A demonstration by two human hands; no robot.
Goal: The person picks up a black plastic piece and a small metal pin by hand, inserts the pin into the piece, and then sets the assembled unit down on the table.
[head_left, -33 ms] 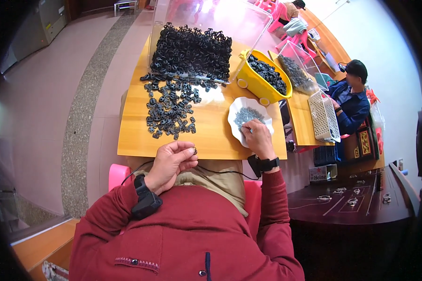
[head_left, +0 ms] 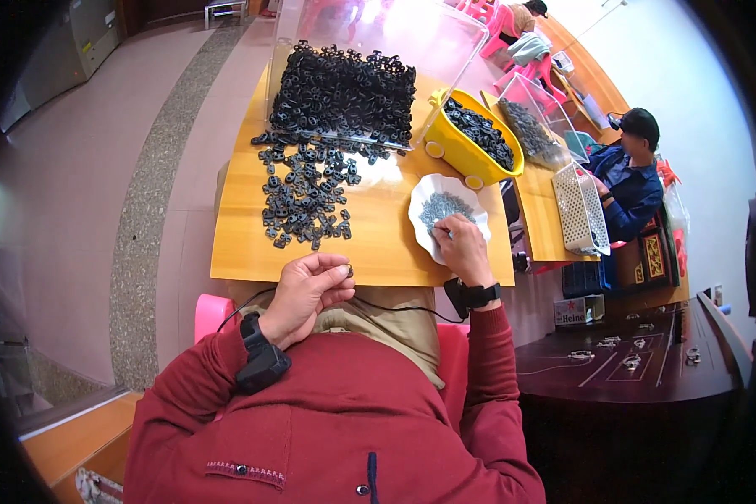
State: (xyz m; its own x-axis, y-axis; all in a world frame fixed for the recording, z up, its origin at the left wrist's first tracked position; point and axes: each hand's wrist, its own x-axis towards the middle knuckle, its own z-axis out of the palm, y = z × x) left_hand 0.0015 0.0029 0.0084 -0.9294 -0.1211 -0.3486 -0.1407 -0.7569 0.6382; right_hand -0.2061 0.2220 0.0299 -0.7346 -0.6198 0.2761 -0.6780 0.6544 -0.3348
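My left hand (head_left: 312, 294) is near the table's front edge, thumb and fingers pinched on a small black plastic piece (head_left: 350, 270). To the right, my right hand (head_left: 464, 248) reaches into a white wavy-rimmed bowl (head_left: 417, 220). Its fingertips are pinched together among tiny grey-blue pieces (head_left: 445, 204), too small to make out; whatever they grip is hidden. Beyond my left hand lies a loose spread of black two-holed plastic pieces (head_left: 307, 197). It runs back to a large heap (head_left: 344, 92) of the same kind in a clear plastic box (head_left: 466, 55).
A yellow wheeled tub (head_left: 458, 151) of black pieces stands behind the bowl on the wooden table (head_left: 378, 231). At the right are a white perforated basket (head_left: 581, 210), a clear bin (head_left: 533, 130) and a seated person (head_left: 634, 185). A black cable (head_left: 403, 309) crosses my lap.
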